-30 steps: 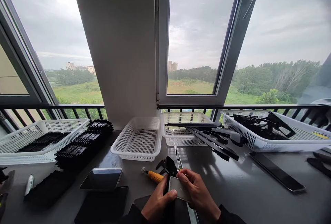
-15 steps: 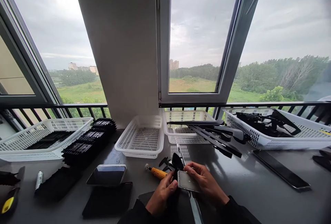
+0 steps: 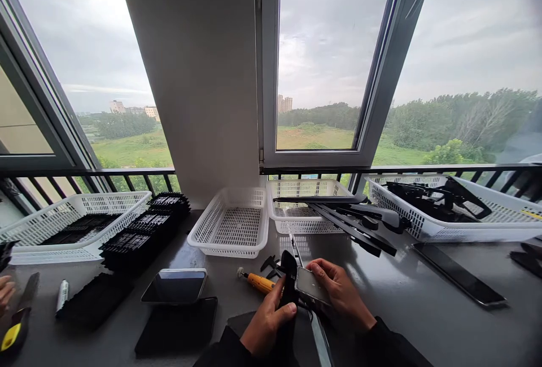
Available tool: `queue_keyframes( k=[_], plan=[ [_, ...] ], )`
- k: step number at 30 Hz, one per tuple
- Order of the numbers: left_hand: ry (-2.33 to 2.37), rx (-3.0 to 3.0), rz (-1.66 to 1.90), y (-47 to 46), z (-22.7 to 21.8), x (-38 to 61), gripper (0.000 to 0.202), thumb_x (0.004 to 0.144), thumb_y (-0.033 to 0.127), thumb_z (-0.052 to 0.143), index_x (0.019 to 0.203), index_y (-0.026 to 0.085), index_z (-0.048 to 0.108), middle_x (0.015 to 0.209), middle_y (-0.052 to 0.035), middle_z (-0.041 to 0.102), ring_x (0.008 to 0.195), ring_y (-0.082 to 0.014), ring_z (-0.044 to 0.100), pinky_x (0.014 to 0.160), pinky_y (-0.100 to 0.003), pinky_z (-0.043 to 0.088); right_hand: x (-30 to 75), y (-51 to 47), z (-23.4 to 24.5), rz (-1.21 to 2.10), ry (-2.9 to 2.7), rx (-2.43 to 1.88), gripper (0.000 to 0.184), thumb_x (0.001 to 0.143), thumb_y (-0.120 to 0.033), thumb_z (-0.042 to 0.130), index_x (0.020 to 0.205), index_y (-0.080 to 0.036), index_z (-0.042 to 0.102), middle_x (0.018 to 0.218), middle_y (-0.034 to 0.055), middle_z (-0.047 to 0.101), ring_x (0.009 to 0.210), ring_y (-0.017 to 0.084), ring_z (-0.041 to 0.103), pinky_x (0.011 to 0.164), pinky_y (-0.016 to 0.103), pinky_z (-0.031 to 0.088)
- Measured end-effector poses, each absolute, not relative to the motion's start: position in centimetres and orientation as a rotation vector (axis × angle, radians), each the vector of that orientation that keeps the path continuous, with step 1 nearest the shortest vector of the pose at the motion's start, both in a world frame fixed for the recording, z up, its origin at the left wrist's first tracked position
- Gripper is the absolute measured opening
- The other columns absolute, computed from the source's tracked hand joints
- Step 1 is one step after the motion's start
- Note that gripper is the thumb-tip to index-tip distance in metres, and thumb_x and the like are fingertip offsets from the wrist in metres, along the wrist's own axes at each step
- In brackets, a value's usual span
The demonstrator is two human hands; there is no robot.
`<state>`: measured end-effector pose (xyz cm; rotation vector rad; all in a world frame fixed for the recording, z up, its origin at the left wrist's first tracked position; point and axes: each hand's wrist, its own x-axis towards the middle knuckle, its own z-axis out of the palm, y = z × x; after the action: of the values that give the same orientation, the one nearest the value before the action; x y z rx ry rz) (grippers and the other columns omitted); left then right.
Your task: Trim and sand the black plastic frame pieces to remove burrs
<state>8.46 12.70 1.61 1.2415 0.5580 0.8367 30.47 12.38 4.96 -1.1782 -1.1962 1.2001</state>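
Note:
My left hand (image 3: 267,319) is closed around a long black part (image 3: 289,271), which stands up between thumb and fingers with a broad dark tip. In my right hand (image 3: 341,293) is a flat grey rectangular block (image 3: 311,286) with rounded corners, gripped at its upper edge and right side. The block's left edge lies right beside the black part; whether they touch I cannot tell. A shiny metal strip (image 3: 320,339) runs beneath both hands on the table. Left of them lie an orange-handled tool (image 3: 259,282) and a dark caliper-like tool (image 3: 271,265).
White baskets (image 3: 231,251) line the window side; long black parts (image 3: 351,226) lean across one. Stacked black ribbed pieces (image 3: 139,234), a phone-like slab (image 3: 180,286) and a black pad (image 3: 178,327) lie left. Another person's hand (image 3: 5,293) shows at the left edge, near a yellow-black tool (image 3: 12,336).
The grey block has tilted and shifted slightly right, showing its side. My left thumb has moved off it, and the black part stands more upright. Another person's hand has appeared at the left edge.

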Motion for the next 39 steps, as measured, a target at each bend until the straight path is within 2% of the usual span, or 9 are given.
queue_keyframes(
  k=[3, 8, 13, 17, 20, 26, 29, 34, 39],
  plan=[
    [0.549, 1.237, 0.834, 12.7, 2.1, 8.5, 0.081, 0.086, 0.051, 0.076, 0.159, 0.025, 0.052, 0.163, -0.0100, 0.054, 0.161, -0.0436, 0.026, 0.133, -0.060, 0.014, 30.3, 12.3, 5.1, 1.142, -1.124, -1.235, 0.057, 0.082, -0.077, 0.071, 0.087, -0.020, 0.070, 0.070, -0.0019, 0.059, 0.059, 0.014, 0.051, 0.051, 0.024, 0.043],
    [0.558, 1.198, 0.863, 12.2, 3.7, 8.5, 0.076, 0.088, 0.056, 0.074, 0.155, 0.023, 0.057, 0.156, -0.0106, 0.061, 0.158, -0.0433, 0.034, 0.132, -0.058, 0.021, 29.4, 11.9, 4.9, 1.250, -1.092, -1.218, 0.059, 0.083, -0.080, 0.067, 0.091, -0.022, 0.065, 0.065, -0.0048, 0.055, 0.047, 0.013, 0.050, 0.042, 0.025, 0.042],
    [0.570, 1.132, 0.868, 12.1, 4.0, 8.5, 0.078, 0.091, 0.062, 0.070, 0.156, 0.021, 0.054, 0.152, -0.0136, 0.064, 0.151, -0.0422, 0.045, 0.128, -0.056, 0.030, 28.9, 11.7, 4.7, 1.235, -1.132, -1.193, 0.060, 0.083, -0.080, 0.069, 0.089, -0.020, 0.066, 0.067, -0.0036, 0.057, 0.052, 0.012, 0.050, 0.046, 0.023, 0.041],
    [0.617, 1.153, 0.950, 12.7, 3.2, 8.5, 0.079, 0.090, 0.064, 0.070, 0.155, 0.021, 0.056, 0.154, -0.0130, 0.062, 0.155, -0.0407, 0.039, 0.130, -0.055, 0.027, 28.2, 11.4, 4.9, 1.315, -1.266, -1.139, 0.064, 0.082, -0.082, 0.068, 0.086, -0.018, 0.067, 0.068, -0.0024, 0.057, 0.054, 0.010, 0.046, 0.048, 0.022, 0.035],
    [0.600, 1.143, 0.938, 12.9, 2.8, 8.5, 0.077, 0.090, 0.063, 0.071, 0.154, 0.022, 0.056, 0.154, -0.0114, 0.062, 0.156, -0.0403, 0.038, 0.131, -0.055, 0.025, 28.0, 11.3, 5.0, 1.286, -1.272, -1.136, 0.063, 0.085, -0.081, 0.066, 0.087, -0.019, 0.067, 0.068, -0.0021, 0.057, 0.055, 0.012, 0.047, 0.049, 0.023, 0.036],
    [0.618, 1.156, 0.942, 12.9, 2.5, 8.5, 0.082, 0.088, 0.062, 0.074, 0.155, 0.018, 0.054, 0.156, -0.0144, 0.060, 0.154, -0.0440, 0.040, 0.127, -0.057, 0.032, 27.6, 11.2, 4.9, 1.289, -1.265, -1.171, 0.066, 0.081, -0.087, 0.063, 0.082, -0.021, 0.062, 0.064, -0.0038, 0.053, 0.051, 0.011, 0.042, 0.046, 0.023, 0.031],
    [0.637, 1.195, 0.941, 13.0, 2.5, 8.2, 0.079, 0.088, 0.060, 0.073, 0.154, 0.020, 0.057, 0.157, -0.0098, 0.060, 0.157, -0.0444, 0.034, 0.126, -0.052, 0.033, 27.6, 11.0, 5.5, 1.343, -1.351, -1.125, 0.067, 0.079, -0.086, 0.069, 0.075, -0.020, 0.060, 0.063, -0.0037, 0.052, 0.055, 0.010, 0.042, 0.050, 0.023, 0.034],
    [0.635, 1.199, 0.836, 12.8, 2.8, 8.1, 0.073, 0.088, 0.059, 0.072, 0.149, 0.020, 0.062, 0.148, -0.0115, 0.067, 0.150, -0.0433, 0.045, 0.127, -0.056, 0.029, 29.2, 11.0, 6.8, 1.331, -1.186, -1.137, 0.059, 0.083, -0.078, 0.071, 0.082, -0.020, 0.063, 0.067, -0.0032, 0.055, 0.055, 0.011, 0.047, 0.050, 0.023, 0.039],
    [0.646, 1.285, 0.770, 12.1, 3.9, 8.3, 0.067, 0.088, 0.063, 0.072, 0.137, 0.018, 0.071, 0.136, -0.0127, 0.073, 0.138, -0.0434, 0.055, 0.123, -0.057, 0.034, 29.2, 11.0, 6.6, 1.328, -1.126, -1.156, 0.060, 0.081, -0.081, 0.071, 0.083, -0.022, 0.062, 0.065, -0.0037, 0.056, 0.049, 0.012, 0.049, 0.044, 0.024, 0.041]
  ],
)
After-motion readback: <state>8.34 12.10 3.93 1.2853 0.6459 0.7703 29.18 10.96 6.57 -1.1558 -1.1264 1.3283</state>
